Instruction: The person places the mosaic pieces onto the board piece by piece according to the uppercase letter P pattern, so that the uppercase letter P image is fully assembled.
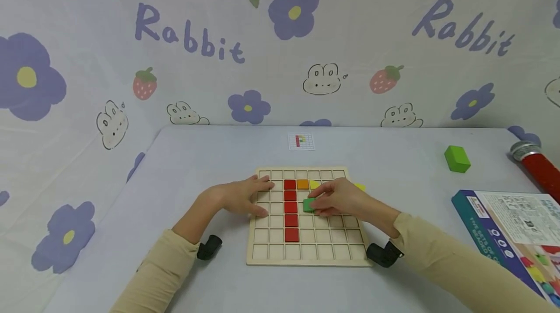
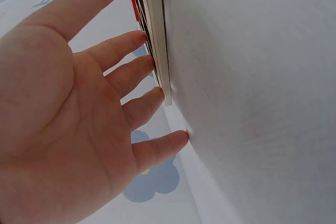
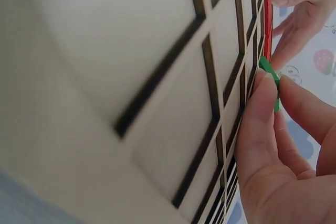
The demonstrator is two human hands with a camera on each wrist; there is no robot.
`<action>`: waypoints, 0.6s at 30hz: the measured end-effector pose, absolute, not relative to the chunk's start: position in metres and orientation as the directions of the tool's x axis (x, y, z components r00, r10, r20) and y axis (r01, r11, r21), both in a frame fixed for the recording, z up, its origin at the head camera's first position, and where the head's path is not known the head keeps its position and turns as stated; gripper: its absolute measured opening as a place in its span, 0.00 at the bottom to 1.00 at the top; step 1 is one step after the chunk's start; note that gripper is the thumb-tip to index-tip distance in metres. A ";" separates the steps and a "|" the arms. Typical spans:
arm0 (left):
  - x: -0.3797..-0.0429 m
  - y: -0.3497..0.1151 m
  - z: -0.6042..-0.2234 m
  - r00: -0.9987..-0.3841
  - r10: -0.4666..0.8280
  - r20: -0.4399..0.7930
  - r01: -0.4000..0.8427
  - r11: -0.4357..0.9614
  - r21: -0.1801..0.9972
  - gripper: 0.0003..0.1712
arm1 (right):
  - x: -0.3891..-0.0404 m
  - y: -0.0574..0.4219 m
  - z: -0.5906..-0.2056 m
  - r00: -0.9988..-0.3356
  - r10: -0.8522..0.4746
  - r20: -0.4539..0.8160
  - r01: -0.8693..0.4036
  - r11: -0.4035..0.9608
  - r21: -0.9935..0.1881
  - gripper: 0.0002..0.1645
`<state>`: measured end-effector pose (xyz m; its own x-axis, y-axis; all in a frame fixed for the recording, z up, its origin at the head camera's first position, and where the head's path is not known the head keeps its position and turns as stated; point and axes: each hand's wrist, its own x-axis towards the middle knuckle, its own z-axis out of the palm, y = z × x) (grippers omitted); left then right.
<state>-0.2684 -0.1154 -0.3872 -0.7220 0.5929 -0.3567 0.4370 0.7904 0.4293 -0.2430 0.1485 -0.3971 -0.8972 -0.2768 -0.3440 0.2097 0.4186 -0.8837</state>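
Note:
A wooden grid board [image 1: 306, 262] lies flat on the table. My right hand [image 1: 343, 197] pinches a green square tile [image 1: 308, 204] between thumb and fingers, over the cells just right of the red column; in the right wrist view the green tile [image 3: 269, 72] is tilted. Red tiles [image 1: 291, 220] fill a vertical column of several cells. Beside its top one sit an orange tile [image 1: 303, 184] and a yellow tile [image 1: 314, 184], the latter partly behind my right hand. My left hand [image 1: 242, 195] rests at the board's left edge, fingers spread and nearly straight.
A small printed card [image 1: 301, 142] with a coloured grid lies behind the board. Another yellow piece [image 1: 360, 187] shows past my right hand. To the right are a green block [image 1: 457, 159], a flat box [image 1: 494, 240] with a printed sheet, and a red microphone [image 1: 540, 169].

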 end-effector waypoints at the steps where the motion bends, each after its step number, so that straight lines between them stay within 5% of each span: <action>1: -0.268 -0.115 -0.387 -0.723 0.592 -0.356 0.439 0.791 0.426 0.43 | -0.243 0.147 -0.397 -0.900 -0.269 -0.342 0.205 0.432 -0.878 0.18; 11: -0.269 -0.115 -0.387 -0.732 0.576 -0.364 0.429 0.805 0.410 0.44 | -0.238 0.137 -0.395 -0.921 -0.246 -0.302 0.128 0.541 -0.831 0.14; 18: -0.268 -0.115 -0.387 -0.735 0.573 -0.362 0.428 0.806 0.408 0.43 | -0.240 0.145 -0.397 -0.904 -0.294 -0.309 0.130 0.500 -0.856 0.16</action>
<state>-0.2677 -0.1147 -0.3868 -0.7353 0.5732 -0.3616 0.4282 0.8065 0.4077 -0.2402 0.1453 -0.3975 -0.9044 -0.2944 -0.3088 0.1298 0.4996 -0.8565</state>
